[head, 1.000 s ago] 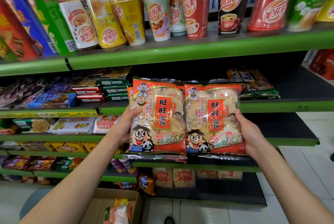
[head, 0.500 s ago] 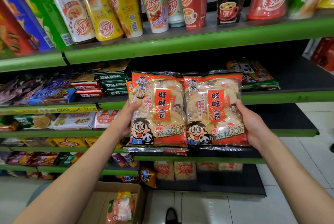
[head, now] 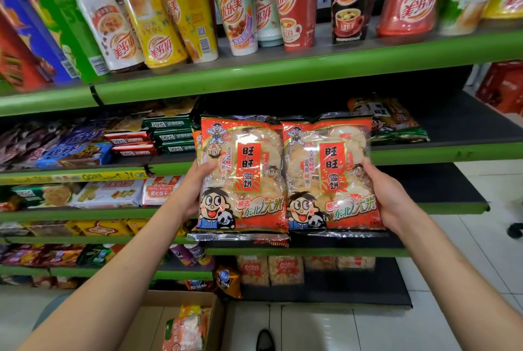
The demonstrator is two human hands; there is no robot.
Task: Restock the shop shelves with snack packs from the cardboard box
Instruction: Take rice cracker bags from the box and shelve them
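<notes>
Two red rice-cracker packs are held upright side by side in front of the shelves. My left hand (head: 190,193) grips the left pack (head: 243,178) at its left edge, thumb on the front. My right hand (head: 392,199) grips the right pack (head: 329,181) at its right edge. More packs seem stacked behind the left one. Both packs hang level with the second shelf (head: 441,154), whose dark right half lies bare behind them. The open cardboard box (head: 158,319) sits on the floor below, with an orange snack pack (head: 186,331) inside.
Tall drink cups (head: 235,14) line the top shelf. Biscuit packs (head: 167,135) fill the second shelf's left half, and a green-edged pack (head: 393,124) lies at its right. Lower shelves hold more snacks. White tiled floor (head: 481,280) lies to the right; a shoe tip (head: 264,340) shows below.
Both hands have lifted the two packs slightly higher and closer to the second shelf. The grip on each pack is unchanged.
</notes>
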